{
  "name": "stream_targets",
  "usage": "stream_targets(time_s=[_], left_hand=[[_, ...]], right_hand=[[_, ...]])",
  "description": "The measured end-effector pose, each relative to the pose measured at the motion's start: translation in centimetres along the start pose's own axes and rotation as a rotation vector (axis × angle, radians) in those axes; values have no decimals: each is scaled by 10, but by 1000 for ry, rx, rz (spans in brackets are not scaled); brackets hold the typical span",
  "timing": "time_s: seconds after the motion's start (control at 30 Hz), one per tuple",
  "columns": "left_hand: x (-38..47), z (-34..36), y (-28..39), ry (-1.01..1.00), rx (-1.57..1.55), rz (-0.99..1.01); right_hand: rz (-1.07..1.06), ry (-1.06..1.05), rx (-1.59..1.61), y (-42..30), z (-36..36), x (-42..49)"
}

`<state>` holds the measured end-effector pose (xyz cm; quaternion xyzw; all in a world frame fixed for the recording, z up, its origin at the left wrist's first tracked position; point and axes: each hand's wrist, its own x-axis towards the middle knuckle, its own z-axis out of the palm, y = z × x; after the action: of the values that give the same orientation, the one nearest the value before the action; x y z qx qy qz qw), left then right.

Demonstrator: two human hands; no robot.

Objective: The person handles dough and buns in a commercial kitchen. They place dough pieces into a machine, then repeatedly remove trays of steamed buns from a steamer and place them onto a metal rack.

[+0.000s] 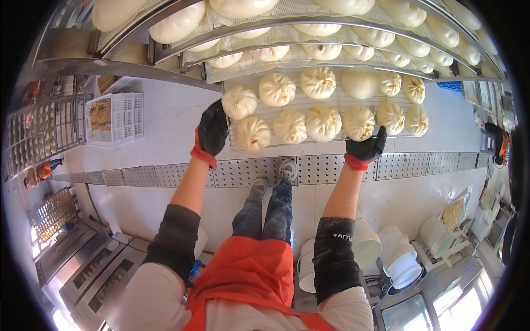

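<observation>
Black gloves with red cuffs cover both hands. My left hand [213, 128] grips the left end of a wire rack tray [266, 111]. At the tray's near edge, right of its middle, my right hand [366, 147] holds on from below, thumb up beside a pleated bun [359, 123]. Two rows of pale stuffed buns sit on the tray, most with gathered tops; one smooth bun [361, 82] shows no pleats. The tray's far side lies close under the shelves of a metal rack [290, 46], which bear more buns [322, 51].
A perforated drain cover [331, 170] crosses the floor under my feet. White plastic crates [118, 120] and a rack of trays [37, 132] stand left. White buckets [364, 244] are behind me at right. Other people [500, 142] are at the far right and far left.
</observation>
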<state>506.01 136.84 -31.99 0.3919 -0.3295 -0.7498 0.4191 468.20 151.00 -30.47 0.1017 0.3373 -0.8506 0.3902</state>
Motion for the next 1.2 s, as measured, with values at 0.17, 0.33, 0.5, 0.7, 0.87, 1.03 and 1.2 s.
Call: stream_targets(time_s=[0.17, 0.33, 0.5, 0.7, 0.87, 1.03, 1.2], left_hand=[[-48, 2, -5, 208, -282, -258], [-99, 18, -4, 195, -233, -383], [-154, 28, -5, 240, -299, -496], [-196, 56, -4, 261, -272, -587], [-230, 74, 14, 190, -205, -731], [-294, 150, 59, 87, -164, -778], [-417, 274, 49, -412, 107, -705]], right_hand=[[14, -3, 66, 19, 27, 33], [9, -2, 99, 33, 57, 67], [-8, -89, 127, 46, 91, 102], [-96, -141, 9, 58, 106, 142], [161, -165, -22, 36, 117, 99], [161, 106, 6, -66, 62, -75], [44, 355, -138, -338, -41, -389]])
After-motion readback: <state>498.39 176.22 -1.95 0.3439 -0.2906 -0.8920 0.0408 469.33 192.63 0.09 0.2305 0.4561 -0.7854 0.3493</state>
